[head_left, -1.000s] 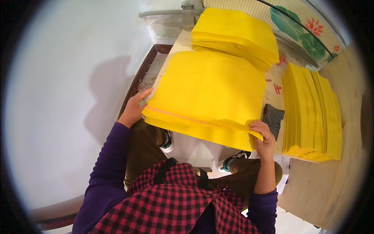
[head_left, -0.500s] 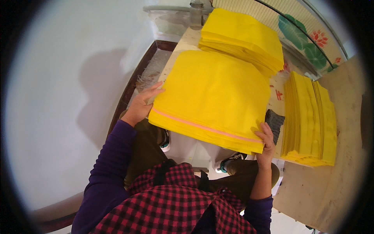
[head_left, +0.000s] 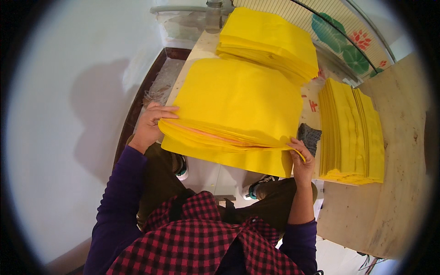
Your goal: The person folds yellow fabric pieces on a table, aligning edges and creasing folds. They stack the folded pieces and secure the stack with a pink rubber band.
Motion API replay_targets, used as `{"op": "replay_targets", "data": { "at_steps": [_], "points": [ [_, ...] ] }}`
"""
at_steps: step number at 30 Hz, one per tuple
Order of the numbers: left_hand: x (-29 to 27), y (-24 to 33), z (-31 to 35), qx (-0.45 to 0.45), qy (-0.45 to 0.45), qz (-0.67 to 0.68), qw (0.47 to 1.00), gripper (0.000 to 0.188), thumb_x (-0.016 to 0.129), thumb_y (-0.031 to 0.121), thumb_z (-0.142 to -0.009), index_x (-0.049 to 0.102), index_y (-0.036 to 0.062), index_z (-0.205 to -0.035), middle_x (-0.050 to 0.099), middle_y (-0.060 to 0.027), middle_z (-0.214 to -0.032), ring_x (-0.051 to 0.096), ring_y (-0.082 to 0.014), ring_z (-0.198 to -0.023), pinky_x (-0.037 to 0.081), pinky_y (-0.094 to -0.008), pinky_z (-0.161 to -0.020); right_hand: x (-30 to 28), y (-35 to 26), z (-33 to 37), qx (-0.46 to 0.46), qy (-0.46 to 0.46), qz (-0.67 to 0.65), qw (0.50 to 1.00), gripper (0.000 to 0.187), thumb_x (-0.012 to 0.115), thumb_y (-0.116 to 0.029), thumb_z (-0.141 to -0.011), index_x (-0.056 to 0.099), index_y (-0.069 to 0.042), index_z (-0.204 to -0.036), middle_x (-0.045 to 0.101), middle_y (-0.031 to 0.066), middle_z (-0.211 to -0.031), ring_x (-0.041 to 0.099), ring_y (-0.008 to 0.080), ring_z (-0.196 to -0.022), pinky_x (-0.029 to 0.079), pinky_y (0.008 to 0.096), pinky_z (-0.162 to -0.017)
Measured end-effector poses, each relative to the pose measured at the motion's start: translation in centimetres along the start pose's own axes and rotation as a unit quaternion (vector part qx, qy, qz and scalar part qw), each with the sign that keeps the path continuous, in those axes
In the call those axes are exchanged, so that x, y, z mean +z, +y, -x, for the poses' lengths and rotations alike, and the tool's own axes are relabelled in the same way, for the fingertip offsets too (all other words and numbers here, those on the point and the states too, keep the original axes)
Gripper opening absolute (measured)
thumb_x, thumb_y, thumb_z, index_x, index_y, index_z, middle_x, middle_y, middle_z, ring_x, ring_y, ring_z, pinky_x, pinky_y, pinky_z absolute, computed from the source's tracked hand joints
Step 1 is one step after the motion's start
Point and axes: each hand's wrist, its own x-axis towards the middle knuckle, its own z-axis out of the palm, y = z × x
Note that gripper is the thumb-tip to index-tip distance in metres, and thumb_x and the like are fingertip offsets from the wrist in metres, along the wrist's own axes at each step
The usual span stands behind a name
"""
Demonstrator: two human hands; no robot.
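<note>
A stack of large yellow sheets (head_left: 236, 98), soft like cloth or paper, lies in front of me on the wooden board. Its near edge has parted: the upper layers lift and fan, an orange-pink strip shows in the gap, and the lower layers hang below. My left hand (head_left: 149, 126) is closed on the left near corner, fingers on top, thumb hidden. At the right near corner, my right hand (head_left: 302, 160) pinches the raised edge of the upper sheets, with a bit of yellow folded up between its fingers.
Behind lies another folded yellow stack (head_left: 268, 39); a further pile (head_left: 350, 133) stands at the right. A dark grey cloth (head_left: 310, 138) sits beside my right hand. A glass jar (head_left: 213, 16) is at the far left corner. The white wall (head_left: 59, 151) bounds the left side.
The near edge of the stack, flat before, is now lifted and parted. My right fingers have gone from resting against the corner to pinching it. The whole view has shifted slightly.
</note>
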Motion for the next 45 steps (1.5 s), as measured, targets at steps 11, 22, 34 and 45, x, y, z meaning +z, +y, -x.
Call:
{"op": "replay_targets", "data": {
  "at_steps": [11, 22, 34, 45],
  "points": [
    [-0.7, 1.3, -0.9, -0.21, -0.027, 0.176, 0.961, 0.019, 0.059, -0.002, -0.088, 0.068, -0.0014, -0.106, 0.069, -0.003, -0.099, 0.062, -0.0101, -0.088, 0.048, -0.024, -0.085, -0.6, 0.2, -0.8, 0.135, 0.035, -0.134, 0.981, 0.015, 0.064, -0.008, -0.092, 0.066, 0.001, -0.104, 0.067, 0.0012, -0.097, 0.059, 0.0093, -0.09, 0.046, 0.0254, -0.086],
    [-0.6, 3.3, -1.8, -0.284, -0.034, 0.256, 0.923, 0.023, 0.06, 0.008, -0.092, 0.065, 0.0, -0.113, 0.067, 0.0027, -0.09, 0.052, -0.0016, -0.065, 0.042, -0.0183, -0.058, 0.2, -1.1, -2.5, 0.176, 0.056, -0.117, 0.976, 0.022, 0.06, -0.013, -0.096, 0.062, 0.003, -0.111, 0.066, 0.002, -0.096, 0.058, 0.009, -0.088, 0.045, 0.024, -0.08],
    [0.0, 3.7, -1.9, -0.405, 0.003, 0.313, 0.859, 0.015, 0.059, 0.017, -0.094, 0.063, 0.0024, -0.093, 0.053, 0.0021, -0.062, 0.048, -0.0058, -0.047, 0.033, -0.0203, -0.042, 0.7, -0.8, -2.6, 0.188, 0.072, -0.131, 0.971, 0.02, 0.059, -0.012, -0.096, 0.063, 0.002, -0.109, 0.064, 0.0003, -0.095, 0.055, 0.0069, -0.086, 0.044, 0.0226, -0.08],
    [-0.3, 3.8, -3.0, -0.412, 0.011, 0.315, 0.855, 0.02, 0.055, 0.017, -0.097, 0.06, 0.0032, -0.11, 0.067, -0.0051, -0.092, 0.065, -0.0131, -0.068, 0.049, -0.0225, -0.059, 0.9, -2.1, -3.0, 0.183, 0.053, -0.156, 0.969, 0.022, 0.058, -0.011, -0.096, 0.063, 0.004, -0.112, 0.066, 0.0025, -0.098, 0.058, 0.0084, -0.088, 0.046, 0.0236, -0.08]
  ]
}}
